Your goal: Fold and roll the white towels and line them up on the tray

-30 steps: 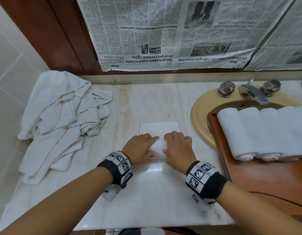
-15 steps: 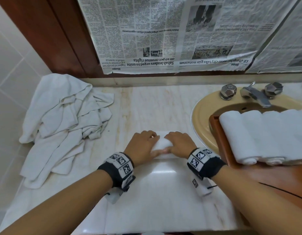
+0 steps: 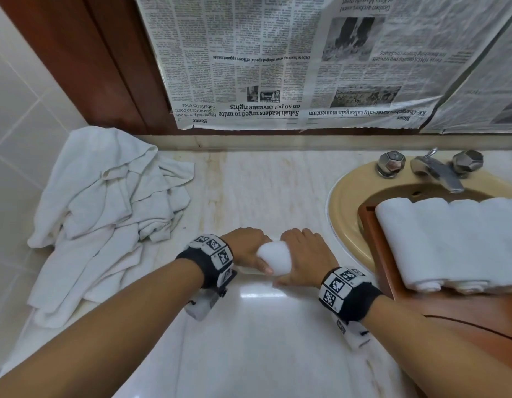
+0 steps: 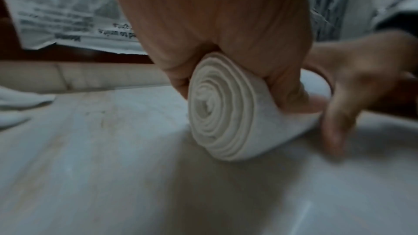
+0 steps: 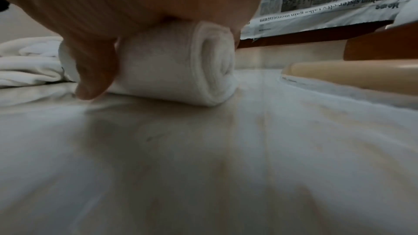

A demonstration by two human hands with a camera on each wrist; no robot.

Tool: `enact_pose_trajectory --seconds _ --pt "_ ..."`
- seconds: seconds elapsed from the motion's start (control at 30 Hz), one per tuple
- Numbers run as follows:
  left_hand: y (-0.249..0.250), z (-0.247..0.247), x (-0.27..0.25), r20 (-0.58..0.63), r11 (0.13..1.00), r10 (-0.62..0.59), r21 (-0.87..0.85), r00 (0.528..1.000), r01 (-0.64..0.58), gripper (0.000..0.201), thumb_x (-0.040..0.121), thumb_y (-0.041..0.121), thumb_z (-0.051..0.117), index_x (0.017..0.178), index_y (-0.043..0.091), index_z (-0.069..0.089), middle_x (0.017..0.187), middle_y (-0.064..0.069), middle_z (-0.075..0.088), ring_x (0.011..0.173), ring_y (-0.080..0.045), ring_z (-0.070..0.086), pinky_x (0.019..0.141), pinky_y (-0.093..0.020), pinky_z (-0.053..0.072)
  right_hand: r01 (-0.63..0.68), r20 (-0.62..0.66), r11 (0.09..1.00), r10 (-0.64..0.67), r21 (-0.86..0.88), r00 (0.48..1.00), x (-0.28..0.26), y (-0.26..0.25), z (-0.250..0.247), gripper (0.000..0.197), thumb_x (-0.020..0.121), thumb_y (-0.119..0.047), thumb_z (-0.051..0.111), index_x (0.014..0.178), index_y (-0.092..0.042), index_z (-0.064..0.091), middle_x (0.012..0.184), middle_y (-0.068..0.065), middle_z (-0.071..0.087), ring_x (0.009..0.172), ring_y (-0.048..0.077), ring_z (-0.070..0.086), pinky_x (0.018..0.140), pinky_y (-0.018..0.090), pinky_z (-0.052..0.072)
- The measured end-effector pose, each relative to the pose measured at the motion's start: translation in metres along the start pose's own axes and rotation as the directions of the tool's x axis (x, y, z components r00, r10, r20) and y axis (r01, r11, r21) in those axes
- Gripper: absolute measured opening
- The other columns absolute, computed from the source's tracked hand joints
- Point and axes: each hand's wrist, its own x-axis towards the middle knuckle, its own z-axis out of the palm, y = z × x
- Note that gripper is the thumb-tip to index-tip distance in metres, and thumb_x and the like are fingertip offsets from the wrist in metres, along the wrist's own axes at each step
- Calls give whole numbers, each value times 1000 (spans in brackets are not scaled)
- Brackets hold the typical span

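Both hands, left [image 3: 244,248] and right [image 3: 303,258], clamp the rolled towel [image 3: 274,258] on the counter [image 3: 263,340]; rolling looks finished, so next I carry it right to the tray [image 3: 372,242].

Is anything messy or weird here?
Yes. A crumpled heap of towels lies at the left of the counter, unfolded. The tray sits partly over the sink. Newspaper hangs upside down on the wall. The rolled towel under the left hand and right hand looks neat.

Glossy marble counter [image 3: 266,340], soft cloth towel roll [image 3: 274,258], polished wood tray [image 3: 464,317]
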Motion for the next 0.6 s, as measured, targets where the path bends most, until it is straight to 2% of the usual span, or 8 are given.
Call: enact_pose_trajectory --seconds 0.13,0.2,0.27,0.33,0.37,0.43,0.53,0.6 --pt "-10 -10 7 22 993 -99 -62 995 100 97 50 80 52 124 18 59 130 -5 43 119 -24 39 103 -40 38 -14 101 988 -2 155 995 20 7 -19 74 53 -68 80 102 -21 51 100 -3 53 88 17 49 71 30 40" --pt "-15 -11 10 8 982 -89 -168 996 89 106 44 88 51 121 16 61 124 -6 54 112 -24 50 94 -37 44 -31 161 971 -8 237 987 31 11 -27 75 51 -66 83 101 -18 55 100 -3 47 90 16 47 75 32 45" --pt "-20 -11 12 -10 959 -125 -258 992 118 91 61 83 57 125 18 57 122 -3 60 105 -20 56 88 -32 45 -82 220 934 3 349 975 42 15 -33 72 50 -59 87 97 -12 59 96 -3 47 89 16 50 76 32 49" --pt "-26 -10 16 -54 920 -228 -339 972 197 63 84 62 59 131 22 51 128 -2 57 108 -19 54 89 -30 43 -136 292 876 -5 462 956 54 21 -38 55 51 -51 91 77 -14 60 79 -4 56 73 14 57 61 27 48" --pt "-29 -9 19 -83 905 -267 -363 960 220 55 88 56 57 131 21 51 127 -3 57 108 -19 54 89 -30 43 -159 327 860 -9 485 945 58 22 -41 50 52 -50 91 70 -17 59 71 -6 58 67 13 59 56 25 45" --pt "-31 -6 24 -123 883 -317 -399 940 245 48 91 53 54 126 20 56 122 -3 59 105 -20 55 88 -31 43 -191 366 862 7 470 931 63 22 -47 49 54 -52 90 76 -18 62 75 -5 64 71 14 63 61 25 48" --pt "-29 -2 25 -169 849 -346 -475 923 231 38 92 52 54 115 23 60 112 0 61 101 -19 56 84 -31 43 -213 347 876 56 433 936 58 18 -44 65 54 -55 88 101 -21 58 99 -4 63 90 14 60 78 29 51" --pt "-27 5 24 -222 840 -338 -510 915 186 27 91 50 56 106 27 60 105 4 61 97 -17 57 79 -28 41 -251 343 871 103 422 934 50 12 -38 74 54 -54 88 112 -20 56 105 -3 62 95 16 60 84 32 52"
